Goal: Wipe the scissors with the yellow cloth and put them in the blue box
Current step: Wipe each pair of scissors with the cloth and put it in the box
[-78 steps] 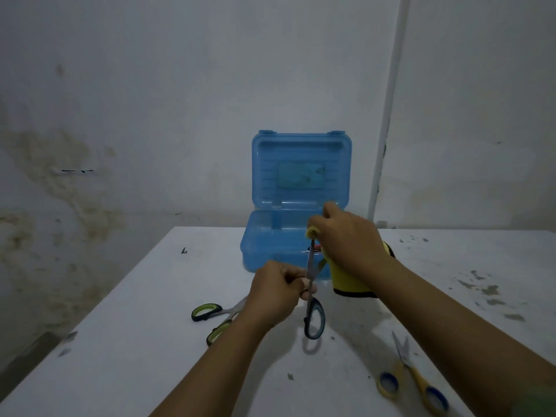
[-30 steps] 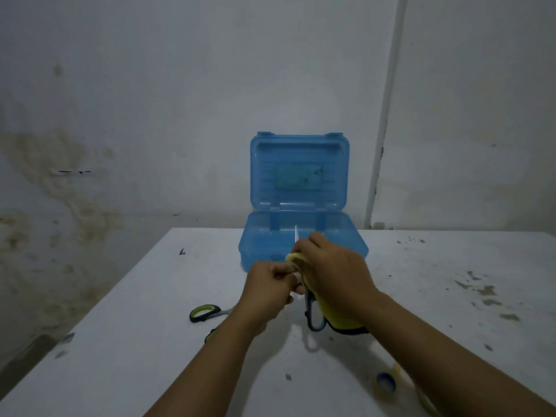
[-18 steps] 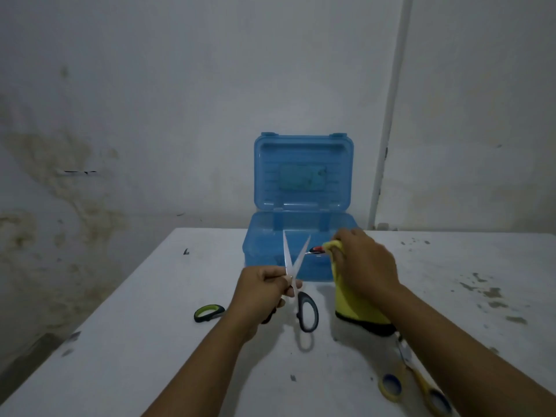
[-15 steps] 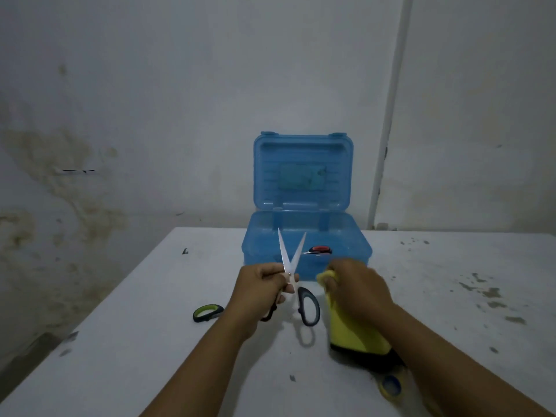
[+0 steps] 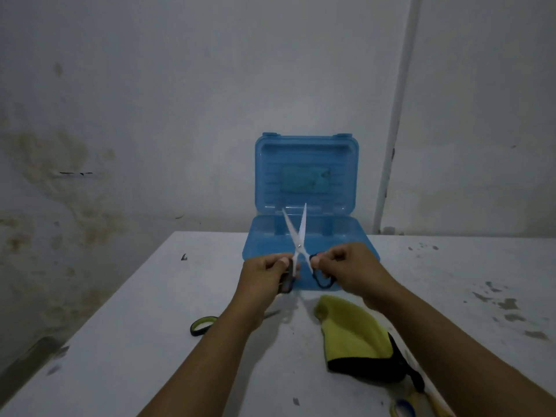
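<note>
Cloth now lies dropped on the desk; our left hand and right hand each grip a handle, scissors spread, seemingly wiped, before the blue box.

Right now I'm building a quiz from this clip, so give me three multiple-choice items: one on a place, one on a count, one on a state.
1. Where is the yellow cloth?
A. inside the blue box
B. on the table
C. in the right hand

2. How many hands hold the black-handled scissors?
A. none
B. one
C. two

3. How do the held scissors' blades stand?
A. spread apart, tips up
B. closed together
C. pointing down at the table

Answers: 1 B, it lies on the white table in front of the blue box. 2 C, the left hand and right hand each grip a handle. 3 A, the tips form a V against the open lid.
</note>
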